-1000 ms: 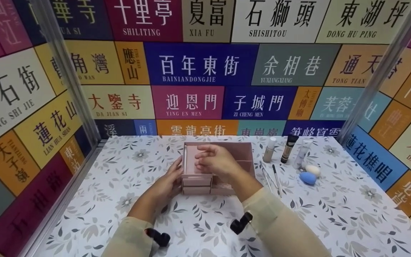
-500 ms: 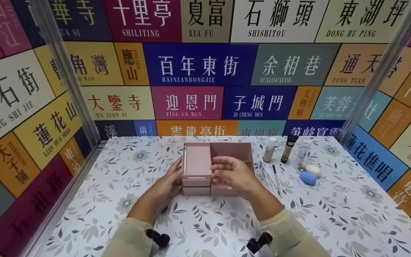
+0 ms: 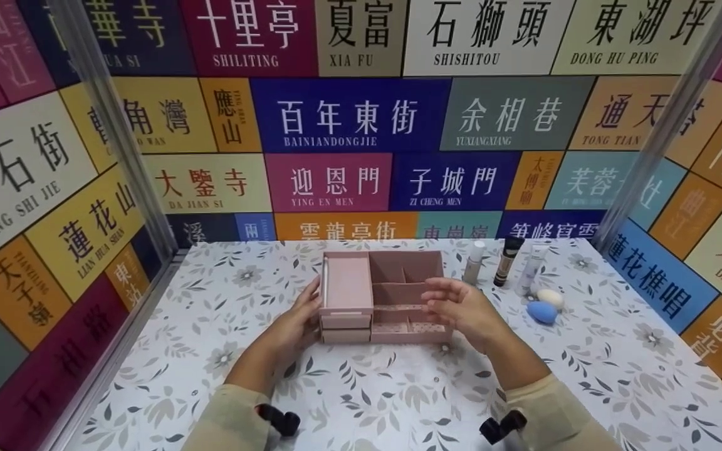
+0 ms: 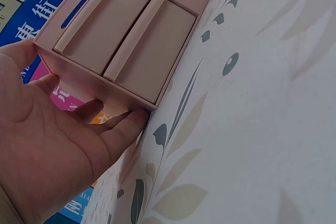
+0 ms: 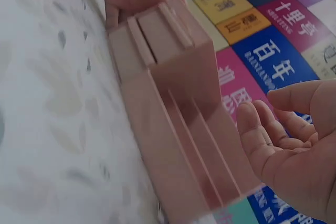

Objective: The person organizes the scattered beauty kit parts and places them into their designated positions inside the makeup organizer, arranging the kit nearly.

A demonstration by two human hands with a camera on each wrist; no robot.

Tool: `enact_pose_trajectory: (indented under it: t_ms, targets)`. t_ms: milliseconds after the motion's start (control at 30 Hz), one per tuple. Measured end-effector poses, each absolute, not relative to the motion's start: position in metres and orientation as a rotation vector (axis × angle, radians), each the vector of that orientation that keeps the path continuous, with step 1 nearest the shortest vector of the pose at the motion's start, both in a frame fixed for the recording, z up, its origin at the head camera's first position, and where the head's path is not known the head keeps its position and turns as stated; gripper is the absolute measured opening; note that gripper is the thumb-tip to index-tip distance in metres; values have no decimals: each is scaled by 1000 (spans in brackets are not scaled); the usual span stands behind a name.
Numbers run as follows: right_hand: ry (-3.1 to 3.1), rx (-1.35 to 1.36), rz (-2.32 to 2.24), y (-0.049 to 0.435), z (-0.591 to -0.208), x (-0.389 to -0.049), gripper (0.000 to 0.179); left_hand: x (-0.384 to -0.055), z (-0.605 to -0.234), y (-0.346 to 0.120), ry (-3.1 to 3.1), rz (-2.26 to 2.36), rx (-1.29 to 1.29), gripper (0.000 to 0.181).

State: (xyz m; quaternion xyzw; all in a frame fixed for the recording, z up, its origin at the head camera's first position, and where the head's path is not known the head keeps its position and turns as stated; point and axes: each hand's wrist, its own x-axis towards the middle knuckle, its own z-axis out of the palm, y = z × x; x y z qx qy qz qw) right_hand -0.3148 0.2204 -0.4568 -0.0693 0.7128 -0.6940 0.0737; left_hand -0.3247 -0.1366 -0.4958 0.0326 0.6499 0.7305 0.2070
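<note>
A pink desk organizer [image 3: 346, 279] stands on the table, with two small drawers [image 4: 152, 45] at its left and divided compartments [image 3: 392, 294] at its right. My left hand [image 3: 295, 319] rests on its left side; in the left wrist view the extended fingers [image 4: 126, 135] touch the side panel without curling round it. Over by the right end, my right hand [image 3: 470, 313] hovers with loosely bent fingers and holds nothing. The right wrist view shows that hand [image 5: 294, 150] apart from the organizer [image 5: 157, 135].
Right of the organizer stand a small bottle [image 3: 474, 263] with a white cap, a black-and-beige tube [image 3: 507, 263] and a pale tube [image 3: 531, 272]. A blue makeup sponge [image 3: 541, 312] and a cream one [image 3: 550, 299] lie nearer. Sign-patterned walls [image 3: 351, 116] enclose the table.
My right hand has moved right, from above the drawer section to the organizer's right end, and now covers the thin sticks lying there. The left hand has stayed in place.
</note>
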Motion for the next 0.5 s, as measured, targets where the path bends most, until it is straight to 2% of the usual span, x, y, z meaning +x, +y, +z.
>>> enact_pose_trajectory:
  t_ms: [500]
  targets:
    - [2245, -33, -2140, 285, -467, -321, 54, -327, -498, -138, 1812, 2045, 108, 61]
